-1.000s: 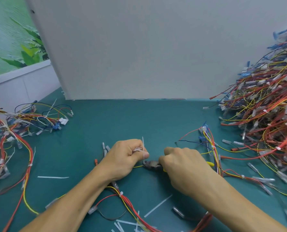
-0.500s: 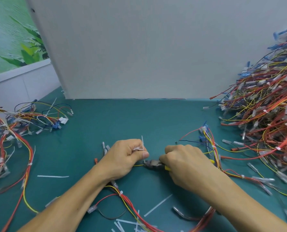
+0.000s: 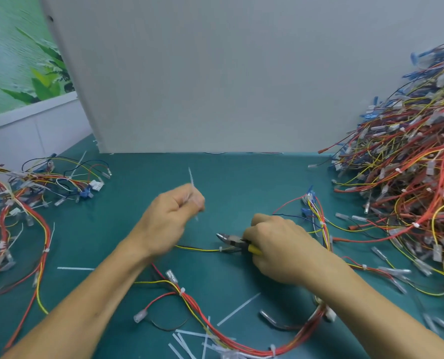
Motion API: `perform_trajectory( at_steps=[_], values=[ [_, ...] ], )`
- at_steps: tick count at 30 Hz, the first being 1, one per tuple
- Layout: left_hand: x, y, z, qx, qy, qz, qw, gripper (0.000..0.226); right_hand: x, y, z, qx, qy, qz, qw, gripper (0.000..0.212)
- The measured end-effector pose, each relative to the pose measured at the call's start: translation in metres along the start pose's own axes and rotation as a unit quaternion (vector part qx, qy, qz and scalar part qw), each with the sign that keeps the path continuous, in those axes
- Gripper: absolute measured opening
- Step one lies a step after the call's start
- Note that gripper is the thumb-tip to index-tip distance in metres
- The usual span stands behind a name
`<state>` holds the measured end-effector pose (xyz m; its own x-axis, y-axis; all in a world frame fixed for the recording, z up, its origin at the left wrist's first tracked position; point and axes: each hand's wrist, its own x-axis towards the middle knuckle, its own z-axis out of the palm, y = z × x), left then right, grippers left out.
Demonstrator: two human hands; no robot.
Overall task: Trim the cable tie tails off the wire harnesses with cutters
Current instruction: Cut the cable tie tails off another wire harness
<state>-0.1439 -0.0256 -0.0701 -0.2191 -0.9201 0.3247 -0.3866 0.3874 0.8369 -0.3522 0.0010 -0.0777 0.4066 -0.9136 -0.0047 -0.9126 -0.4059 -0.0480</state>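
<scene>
- Fingers of the left hand (image 3: 171,216) are curled and blurred, pinching a white cable tie tail (image 3: 191,180) that sticks up past the knuckles. Those of the right hand (image 3: 280,247) are wrapped tight round the yellow handles of the cutters (image 3: 237,242).
- Beyond both sets of fingers stands a pale board (image 3: 215,73), upright on the green mat (image 3: 143,177).
- Well to the right of the right-hand fingers, a tall heap of harnesses (image 3: 410,190) in red, yellow and blue rises against the board.
- Far left of the left-hand fingers lies a smaller pile of harnesses (image 3: 36,185), spread flat.
- Nearer than the fingers, under both forearms, a red-and-yellow harness (image 3: 197,310) loops across the mat with white ties on it.
- Between the two hands the cutters' grey head points left toward the left fingers. The jaws look nearly together, but I cannot tell whether they are fully closed.
- Just below that head a thin yellow wire (image 3: 197,249) runs from under the left hand to the cutters.
- Loose cut tails (image 3: 239,309) lie on the mat nearer than the fingers.
</scene>
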Motion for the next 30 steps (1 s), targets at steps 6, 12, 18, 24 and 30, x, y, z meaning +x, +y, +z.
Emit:
perform_trajectory(
  at_steps=[6,12,18,24,30],
  values=[
    [-0.030,0.048,-0.013,0.125,-0.142,0.073,0.979,0.036,0.016,0.001,0.014,-0.010,0.082,0.112,0.990,0.018],
    [-0.078,0.055,-0.006,0.284,-0.247,0.122,0.918,0.020,0.018,0.017,0.011,-0.011,0.185,0.188,0.965,0.015],
    [-0.098,0.042,0.009,0.366,-0.346,0.038,0.863,0.032,0.013,0.024,-0.037,0.104,0.276,0.163,0.942,0.013],
    [-0.091,0.050,-0.007,0.326,-0.286,0.017,0.901,0.048,-0.009,0.061,-0.065,0.075,0.174,0.248,0.950,0.015],
    [-0.079,0.045,0.004,0.510,-0.135,-0.153,0.835,0.067,-0.029,0.085,-0.044,0.016,0.002,0.339,0.941,0.030]
  ],
)
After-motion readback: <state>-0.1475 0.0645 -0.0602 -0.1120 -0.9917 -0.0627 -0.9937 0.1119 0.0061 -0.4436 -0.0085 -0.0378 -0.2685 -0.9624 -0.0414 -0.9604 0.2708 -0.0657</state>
